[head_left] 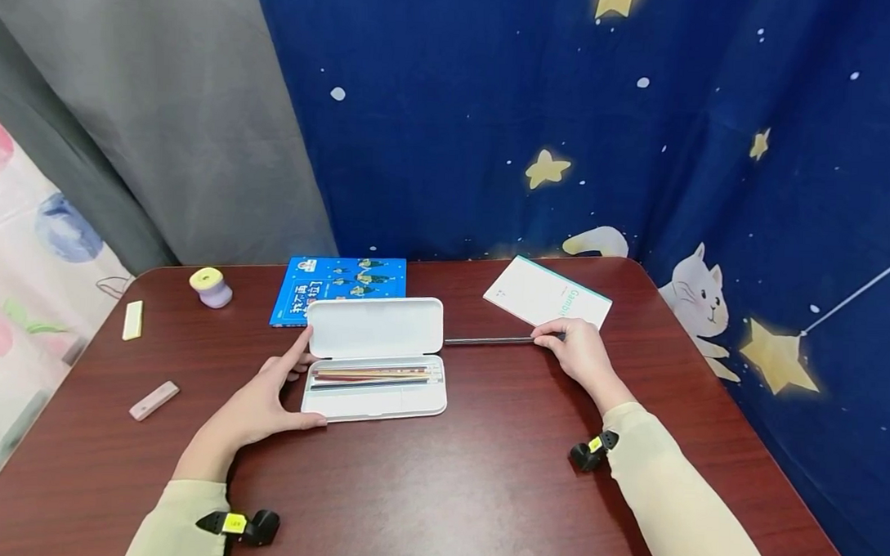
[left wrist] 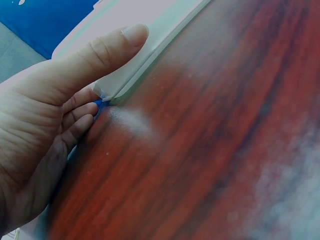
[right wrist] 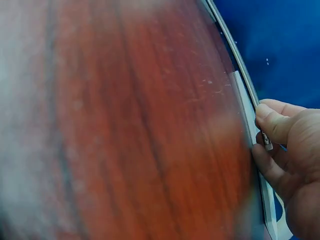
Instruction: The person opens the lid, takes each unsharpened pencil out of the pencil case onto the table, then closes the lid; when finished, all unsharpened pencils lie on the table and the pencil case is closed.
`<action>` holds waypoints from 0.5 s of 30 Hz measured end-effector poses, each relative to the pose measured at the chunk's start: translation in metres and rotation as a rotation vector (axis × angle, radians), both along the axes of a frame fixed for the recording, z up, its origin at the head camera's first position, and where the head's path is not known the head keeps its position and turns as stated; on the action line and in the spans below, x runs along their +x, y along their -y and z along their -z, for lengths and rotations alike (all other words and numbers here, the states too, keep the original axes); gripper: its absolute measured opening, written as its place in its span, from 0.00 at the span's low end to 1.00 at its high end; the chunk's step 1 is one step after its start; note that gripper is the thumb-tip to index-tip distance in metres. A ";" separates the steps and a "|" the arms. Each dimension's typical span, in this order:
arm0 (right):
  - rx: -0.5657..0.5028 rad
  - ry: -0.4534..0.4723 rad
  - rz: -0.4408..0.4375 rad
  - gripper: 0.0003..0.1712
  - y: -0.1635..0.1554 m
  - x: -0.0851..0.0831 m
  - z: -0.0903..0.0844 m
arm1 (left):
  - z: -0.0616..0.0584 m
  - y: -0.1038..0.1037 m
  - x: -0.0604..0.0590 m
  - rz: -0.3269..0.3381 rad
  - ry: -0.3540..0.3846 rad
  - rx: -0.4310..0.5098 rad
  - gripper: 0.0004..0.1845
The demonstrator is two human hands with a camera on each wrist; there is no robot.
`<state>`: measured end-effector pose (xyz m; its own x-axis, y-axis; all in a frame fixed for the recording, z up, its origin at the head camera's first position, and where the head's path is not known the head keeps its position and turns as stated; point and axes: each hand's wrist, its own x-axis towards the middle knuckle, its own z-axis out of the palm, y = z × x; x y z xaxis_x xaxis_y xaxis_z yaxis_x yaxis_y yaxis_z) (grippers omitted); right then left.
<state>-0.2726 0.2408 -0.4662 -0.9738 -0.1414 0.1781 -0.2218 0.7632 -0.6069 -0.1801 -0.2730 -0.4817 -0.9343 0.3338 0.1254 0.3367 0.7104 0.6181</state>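
Resting against the near left corner of the open white pencil case (head_left: pixel 373 390), the left hand (head_left: pixel 264 403) steadies it with thumb along the front edge and forefinger up by the hinge, fingers straight rather than curled round it; inside the tray lie several pencils (head_left: pixel 374 375) in a row; the right hand (head_left: pixel 578 352) pinches the end of a thin dark pencil (head_left: pixel 487 341) lying flat on the dark red table (head_left: pixel 452 491), just right of the case's lid and beside a white notebook (head_left: pixel 543 294); a blue book (head_left: pixel 337 286) sits behind the case; a tape roll (head_left: pixel 211 287) and two erasers (head_left: pixel 154 400) lie far left.
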 end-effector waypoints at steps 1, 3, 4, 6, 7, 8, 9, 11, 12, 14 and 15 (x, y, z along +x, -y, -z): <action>0.004 -0.005 0.000 0.04 0.000 0.000 0.000 | 0.000 0.000 0.000 0.001 -0.001 0.000 0.71; 0.014 -0.012 0.004 0.04 0.000 -0.001 0.001 | 0.000 0.000 0.000 0.002 -0.003 0.000 0.71; 0.019 -0.012 0.007 0.04 -0.001 -0.001 0.001 | 0.000 0.000 0.000 0.002 -0.003 0.001 0.71; 0.026 -0.011 0.017 0.04 -0.002 -0.001 0.001 | 0.000 0.000 0.000 0.003 -0.002 0.003 0.71; 0.030 -0.011 0.023 0.04 -0.003 -0.002 0.001 | 0.000 0.000 0.000 0.004 0.000 0.003 0.71; 0.032 -0.010 0.029 0.04 -0.004 -0.002 0.001 | 0.000 0.000 0.000 0.004 0.000 0.003 0.71; 0.034 -0.010 0.032 0.04 -0.004 -0.003 0.001 | 0.000 0.000 0.000 0.005 0.002 0.004 0.71; 0.040 -0.008 0.032 0.04 -0.005 -0.004 0.001 | 0.000 0.000 0.000 0.005 0.004 0.006 0.71; 0.043 -0.006 0.030 0.04 -0.005 -0.004 0.001 | 0.000 0.000 0.000 0.005 0.003 0.007 0.71; 0.053 -0.006 0.023 0.04 -0.005 -0.005 0.001 | 0.000 0.000 0.000 0.005 0.002 0.005 0.71; 0.057 -0.006 0.019 0.04 -0.005 -0.006 0.001 | 0.000 0.000 0.000 0.005 0.002 0.004 0.71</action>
<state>-0.2782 0.2461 -0.4673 -0.9753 -0.1331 0.1764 -0.2108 0.8006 -0.5608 -0.1804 -0.2734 -0.4820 -0.9328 0.3379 0.1252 0.3392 0.7059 0.6218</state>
